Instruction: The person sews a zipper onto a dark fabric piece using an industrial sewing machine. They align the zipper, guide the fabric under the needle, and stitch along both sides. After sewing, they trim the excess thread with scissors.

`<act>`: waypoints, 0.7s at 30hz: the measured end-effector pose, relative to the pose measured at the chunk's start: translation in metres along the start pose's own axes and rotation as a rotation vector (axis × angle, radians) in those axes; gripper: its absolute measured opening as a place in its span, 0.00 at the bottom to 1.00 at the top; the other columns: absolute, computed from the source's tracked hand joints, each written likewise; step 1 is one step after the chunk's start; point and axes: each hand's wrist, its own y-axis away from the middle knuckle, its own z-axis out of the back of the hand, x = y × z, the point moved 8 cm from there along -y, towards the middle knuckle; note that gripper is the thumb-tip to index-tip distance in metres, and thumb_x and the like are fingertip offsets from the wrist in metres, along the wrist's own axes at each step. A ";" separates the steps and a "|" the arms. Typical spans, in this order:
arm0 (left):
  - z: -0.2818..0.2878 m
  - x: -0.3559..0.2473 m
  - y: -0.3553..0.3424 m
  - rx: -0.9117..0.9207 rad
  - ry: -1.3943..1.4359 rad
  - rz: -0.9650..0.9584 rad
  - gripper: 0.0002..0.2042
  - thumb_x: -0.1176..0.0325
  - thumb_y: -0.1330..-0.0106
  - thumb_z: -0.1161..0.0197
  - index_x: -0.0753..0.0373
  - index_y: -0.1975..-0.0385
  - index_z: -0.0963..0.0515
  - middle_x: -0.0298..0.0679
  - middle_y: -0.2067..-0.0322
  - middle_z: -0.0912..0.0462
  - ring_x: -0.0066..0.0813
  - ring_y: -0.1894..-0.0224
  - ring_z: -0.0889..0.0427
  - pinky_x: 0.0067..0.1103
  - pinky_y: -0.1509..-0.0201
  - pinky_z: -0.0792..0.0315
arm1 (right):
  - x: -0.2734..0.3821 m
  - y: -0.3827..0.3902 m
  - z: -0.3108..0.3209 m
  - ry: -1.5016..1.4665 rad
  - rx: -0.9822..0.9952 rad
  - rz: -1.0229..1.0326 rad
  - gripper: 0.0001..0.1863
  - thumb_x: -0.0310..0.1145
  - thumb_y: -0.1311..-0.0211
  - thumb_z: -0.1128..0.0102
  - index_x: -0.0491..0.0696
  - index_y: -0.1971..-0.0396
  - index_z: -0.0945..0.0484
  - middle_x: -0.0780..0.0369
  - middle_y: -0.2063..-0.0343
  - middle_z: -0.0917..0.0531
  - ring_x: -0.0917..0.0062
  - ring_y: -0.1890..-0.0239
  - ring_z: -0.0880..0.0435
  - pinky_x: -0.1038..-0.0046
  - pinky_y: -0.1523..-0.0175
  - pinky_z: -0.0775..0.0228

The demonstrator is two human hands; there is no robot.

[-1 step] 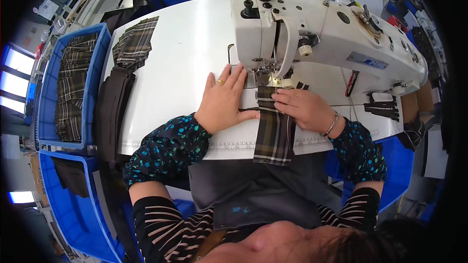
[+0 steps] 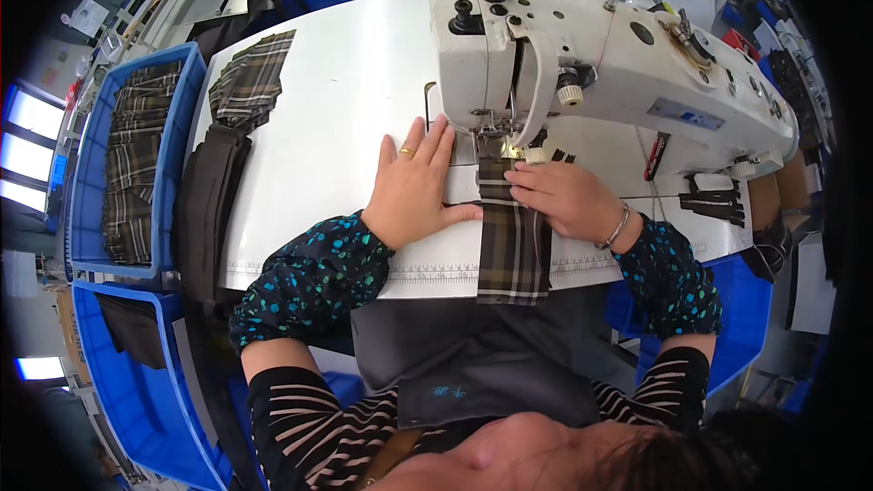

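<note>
Brown and dark, crossed by pale lines, a flat rectangular plaid strip [image 2: 511, 259] is laid on the smooth white tabletop [image 2: 355, 82], its far end at the metal foot of the sewing machine [image 2: 627, 64]. The left hand [image 2: 409, 186] is spread flat, fingers apart, thumb at the cloth's edge. By the right hand [image 2: 566, 203], fingers together, the cloth is covered; whether it is pinched cannot be told.

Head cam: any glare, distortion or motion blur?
Head view: windows at far left blown out; soft glare on the white table; table's front edge bows, corners black; left hand and right hand show no obvious motion blur.
</note>
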 end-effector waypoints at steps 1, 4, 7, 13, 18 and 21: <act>0.002 -0.001 0.001 -0.032 -0.001 0.004 0.54 0.31 0.44 0.30 0.68 0.26 0.35 0.51 0.24 0.36 0.55 0.22 0.39 0.62 0.27 0.44 | -0.005 -0.005 -0.001 0.000 0.001 0.019 0.16 0.23 0.44 0.36 0.46 0.53 0.15 0.61 0.42 0.15 0.63 0.41 0.15 0.64 0.38 0.21; 0.020 -0.014 0.011 -0.248 0.018 -0.029 0.41 0.41 0.47 0.24 0.65 0.39 0.23 0.47 0.36 0.25 0.49 0.33 0.27 0.51 0.32 0.36 | -0.002 -0.021 -0.005 0.151 -0.070 0.045 0.12 0.27 0.44 0.36 0.46 0.59 0.16 0.62 0.49 0.13 0.68 0.51 0.14 0.67 0.49 0.18; 0.018 -0.016 0.016 -0.130 0.127 -0.022 0.23 0.53 0.50 0.21 0.57 0.56 0.18 0.38 0.49 0.19 0.41 0.47 0.22 0.38 0.42 0.32 | 0.008 -0.028 -0.011 0.269 -0.124 0.014 0.15 0.31 0.45 0.37 0.45 0.57 0.15 0.61 0.53 0.14 0.71 0.55 0.15 0.70 0.53 0.18; 0.024 -0.023 0.017 -0.270 0.236 -0.087 0.15 0.69 0.43 0.28 0.57 0.55 0.17 0.31 0.51 0.17 0.35 0.52 0.22 0.32 0.47 0.32 | 0.025 -0.032 -0.010 0.231 -0.168 -0.050 0.19 0.31 0.43 0.37 0.43 0.50 0.15 0.57 0.48 0.15 0.70 0.53 0.15 0.69 0.52 0.19; 0.020 -0.029 0.015 -0.220 0.203 -0.138 0.23 0.70 0.40 0.29 0.58 0.43 0.17 0.33 0.43 0.17 0.36 0.42 0.22 0.34 0.42 0.32 | 0.021 -0.030 -0.016 0.200 -0.164 -0.013 0.19 0.32 0.43 0.35 0.44 0.51 0.15 0.57 0.48 0.14 0.69 0.53 0.14 0.70 0.54 0.19; 0.017 -0.033 0.016 -0.195 0.157 -0.166 0.23 0.67 0.39 0.29 0.58 0.42 0.18 0.33 0.41 0.18 0.37 0.38 0.23 0.37 0.38 0.33 | 0.020 -0.025 -0.015 0.249 -0.190 0.016 0.18 0.33 0.43 0.36 0.43 0.53 0.15 0.59 0.49 0.13 0.73 0.60 0.14 0.72 0.56 0.21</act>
